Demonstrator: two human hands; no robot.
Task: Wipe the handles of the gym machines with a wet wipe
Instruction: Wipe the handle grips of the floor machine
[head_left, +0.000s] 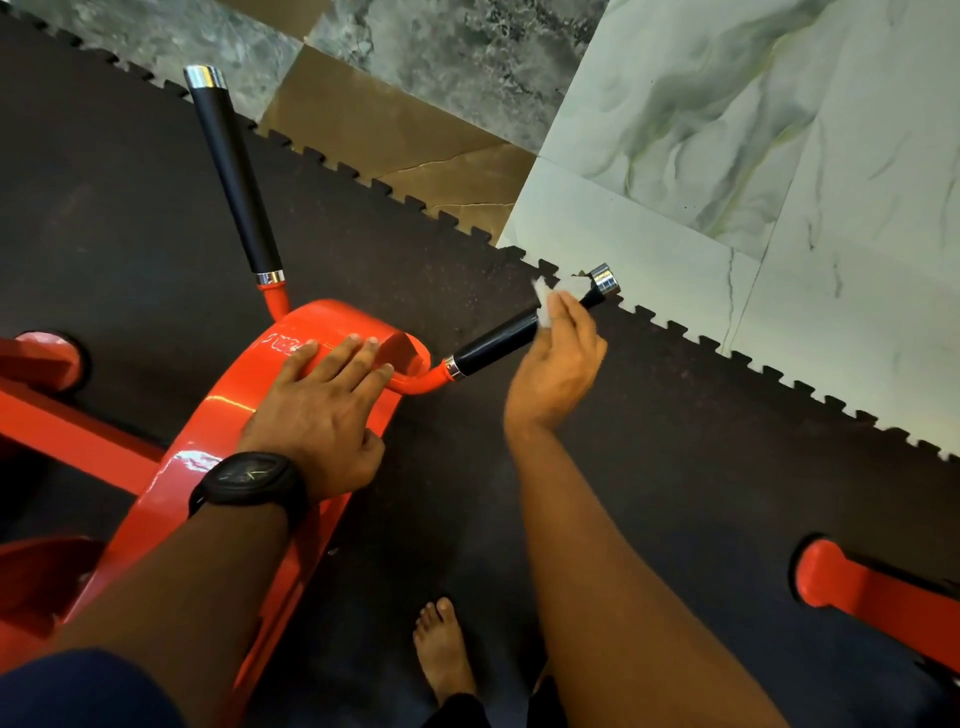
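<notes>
A red gym machine arm (244, 405) ends in two black handles with chrome caps. The right handle (498, 343) points right and away; the left handle (234, 171) rises toward the top left. My right hand (556, 364) wraps a white wet wipe (550, 299) around the right handle near its chrome end cap (607, 279). My left hand (327, 400) lies flat on the red arm, fingers straight, with a black watch (249, 478) on its wrist.
Black rubber floor mat (675, 441) with a jigsaw edge meets marble floor tiles (727, 130) at the upper right. Red machine feet stand at the right (852, 582) and left (47, 358). A bare foot (441, 649) stands on the mat below.
</notes>
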